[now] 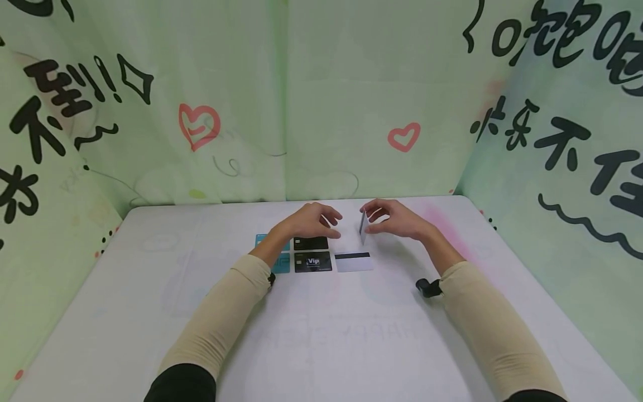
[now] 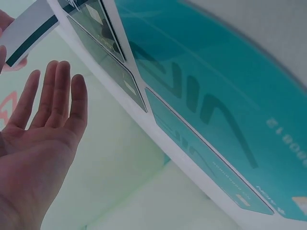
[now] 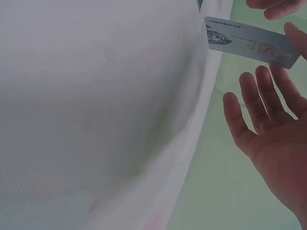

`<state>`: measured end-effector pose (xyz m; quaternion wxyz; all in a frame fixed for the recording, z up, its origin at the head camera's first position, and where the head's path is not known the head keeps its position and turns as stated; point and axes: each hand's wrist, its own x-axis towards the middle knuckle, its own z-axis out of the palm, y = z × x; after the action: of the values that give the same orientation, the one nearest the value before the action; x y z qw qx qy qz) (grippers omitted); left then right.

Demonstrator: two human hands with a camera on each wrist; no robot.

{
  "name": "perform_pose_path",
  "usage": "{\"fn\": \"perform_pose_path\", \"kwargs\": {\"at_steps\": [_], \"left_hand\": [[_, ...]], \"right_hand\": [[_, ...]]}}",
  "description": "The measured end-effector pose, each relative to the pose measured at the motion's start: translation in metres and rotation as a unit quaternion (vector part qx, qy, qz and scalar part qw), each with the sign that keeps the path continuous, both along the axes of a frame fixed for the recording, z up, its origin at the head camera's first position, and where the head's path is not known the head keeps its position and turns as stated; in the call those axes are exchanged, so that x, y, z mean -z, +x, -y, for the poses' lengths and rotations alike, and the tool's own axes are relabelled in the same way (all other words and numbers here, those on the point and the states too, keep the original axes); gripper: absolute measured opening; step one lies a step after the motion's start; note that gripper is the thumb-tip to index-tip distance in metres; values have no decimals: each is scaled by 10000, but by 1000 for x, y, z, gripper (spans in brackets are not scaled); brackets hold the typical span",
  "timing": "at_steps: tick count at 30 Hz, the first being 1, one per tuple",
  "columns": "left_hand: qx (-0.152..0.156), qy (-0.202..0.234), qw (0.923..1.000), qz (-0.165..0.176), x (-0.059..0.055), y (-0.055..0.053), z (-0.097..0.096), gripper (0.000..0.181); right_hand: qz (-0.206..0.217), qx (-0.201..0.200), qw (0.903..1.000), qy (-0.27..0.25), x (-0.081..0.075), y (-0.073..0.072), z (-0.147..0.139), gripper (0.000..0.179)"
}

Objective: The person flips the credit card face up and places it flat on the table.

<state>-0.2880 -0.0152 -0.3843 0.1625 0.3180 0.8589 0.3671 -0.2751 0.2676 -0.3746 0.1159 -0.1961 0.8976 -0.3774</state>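
My right hand (image 1: 397, 219) pinches a silver VIP card (image 3: 249, 42) between thumb and fingers. That card stands on edge over the table, and its back with a dark stripe faces the left wrist view. My left hand (image 1: 311, 220) has its fingers loosely extended above the upper black card (image 1: 310, 244), holding nothing. Below lies a black VIP card (image 1: 313, 262), with a silver card with a black stripe (image 1: 354, 263) to its right. Two teal cards lie at the left, a lower one (image 1: 283, 264) and an upper one (image 2: 201, 158), partly hidden by my left forearm in the head view.
A white-covered table (image 1: 311, 346) extends around the cards. Pale green curtains (image 1: 341, 100) with black lettering and red hearts hang behind it and at both sides. Dark wrist camera mounts (image 1: 428, 288) sit under my forearms.
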Motion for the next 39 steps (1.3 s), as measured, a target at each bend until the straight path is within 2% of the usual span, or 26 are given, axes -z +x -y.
{"fn": "perform_pose_path", "kwargs": {"at_steps": [12,17,22,29,39], "left_hand": [[-37,12,10000,7,-2,-1,0,56],[-57,11,10000,35,-3,0,-1,55],[-26,40,10000,64,-1,-1,-1,56],[6,81,9999,66,2,-2,0,56],[-29,67,10000,25,4,-3,2,56]], "right_hand": [[58,-153,9998,59,8,-3,1,56],[210,-192,9996,5,9,-3,3,53],[360,-161,9990,207,15,-4,2,54],[240,-277,9983,452,19,-4,0,54],[178,-264,9984,473,20,-4,3,54]]}}
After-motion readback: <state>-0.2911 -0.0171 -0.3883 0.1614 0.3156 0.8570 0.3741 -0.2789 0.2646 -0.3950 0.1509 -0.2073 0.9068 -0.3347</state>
